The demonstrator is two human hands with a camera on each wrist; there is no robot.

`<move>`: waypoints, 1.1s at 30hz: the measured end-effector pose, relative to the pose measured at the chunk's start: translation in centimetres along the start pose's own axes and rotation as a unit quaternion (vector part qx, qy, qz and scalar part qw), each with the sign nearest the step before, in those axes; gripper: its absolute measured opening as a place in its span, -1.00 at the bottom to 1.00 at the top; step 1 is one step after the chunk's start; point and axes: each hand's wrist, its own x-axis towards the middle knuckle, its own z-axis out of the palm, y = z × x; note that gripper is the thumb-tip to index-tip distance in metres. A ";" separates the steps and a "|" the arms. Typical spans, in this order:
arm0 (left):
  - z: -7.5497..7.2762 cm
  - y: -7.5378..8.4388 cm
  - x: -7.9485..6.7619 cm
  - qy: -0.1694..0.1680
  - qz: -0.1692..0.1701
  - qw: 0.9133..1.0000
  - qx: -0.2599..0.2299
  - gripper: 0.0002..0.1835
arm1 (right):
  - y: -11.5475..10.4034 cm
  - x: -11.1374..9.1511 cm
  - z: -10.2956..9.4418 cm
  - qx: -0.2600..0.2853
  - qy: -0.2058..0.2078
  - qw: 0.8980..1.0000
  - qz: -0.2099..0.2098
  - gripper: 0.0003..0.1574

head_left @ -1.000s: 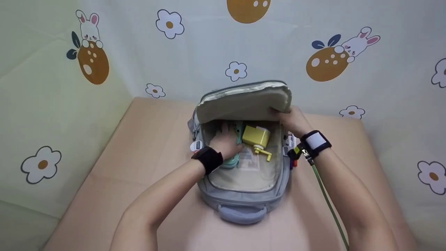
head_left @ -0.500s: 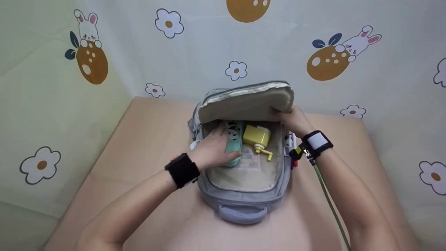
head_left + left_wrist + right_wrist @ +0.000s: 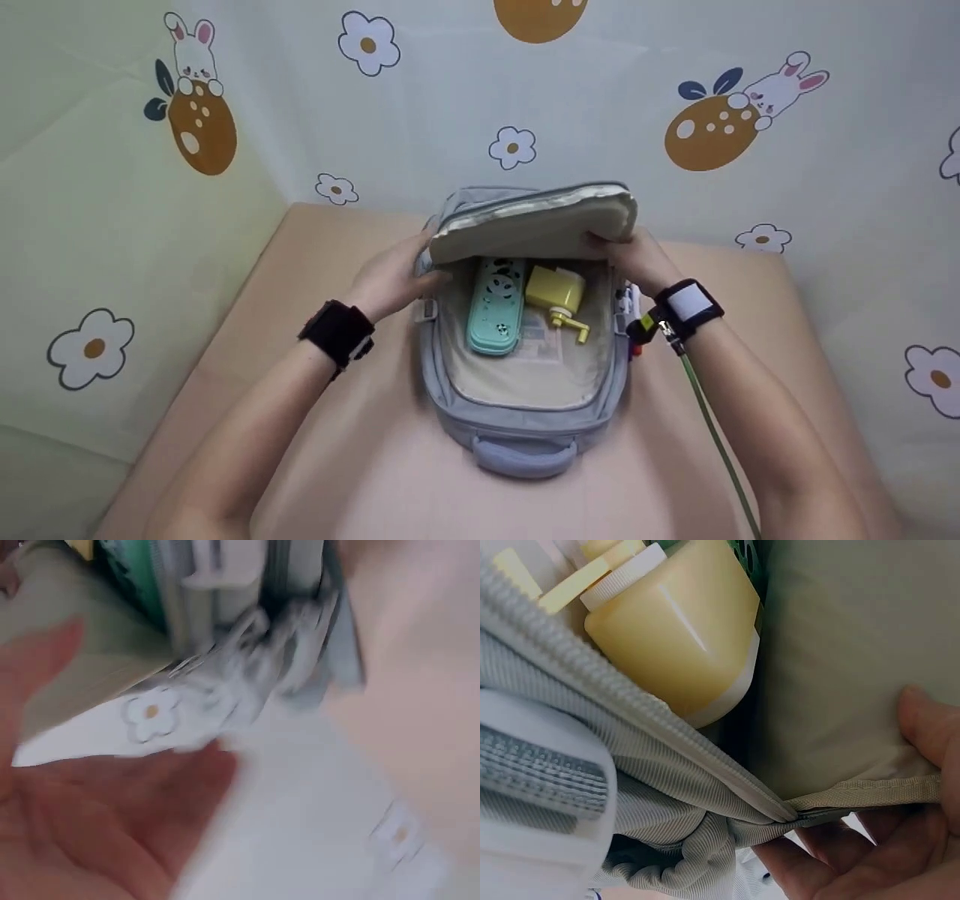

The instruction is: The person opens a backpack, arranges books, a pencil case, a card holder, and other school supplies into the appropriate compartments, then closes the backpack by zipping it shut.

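Observation:
A grey backpack lies on its back, its front flap raised at the far end. My right hand grips the flap's right edge; in the right wrist view the thumb presses the inner lining while the fingers go behind. At the flap's left edge is my left hand, fingers stretched and thumb spread away from them, holding nothing. Inside the bag a turquoise pencil case with panda prints lies lengthwise. Beside it, to the right, is a yellow crank-handle pencil sharpener. The flap hides the pencil case's far end.
The backpack rests on a table with a pale pink cover. Patterned curtain walls stand behind and at the sides. Pens stick out at the bag's right side. A green cable runs from the right wrist strap.
My left hand has come off the pencil case, out of the bag and over to the flap's left edge. The right hand keeps its grip; the flap has sunk slightly.

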 end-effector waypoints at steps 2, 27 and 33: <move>0.4 -0.5 0.4 0.014 0.018 0.999 -0.044 -0.43 | 0.0 0.0 0.1 0.004 -0.002 1.000 -0.003 -0.33; 2.0 -0.8 -1.3 0.032 0.092 0.995 -0.033 -0.56 | -0.2 -5.5 -1.1 -0.220 0.018 0.960 -0.171 -0.37; 2.6 -0.8 -2.9 0.048 0.174 0.983 -0.010 -0.50 | 0.4 -7.9 -0.9 -0.273 0.056 0.930 -0.239 -0.32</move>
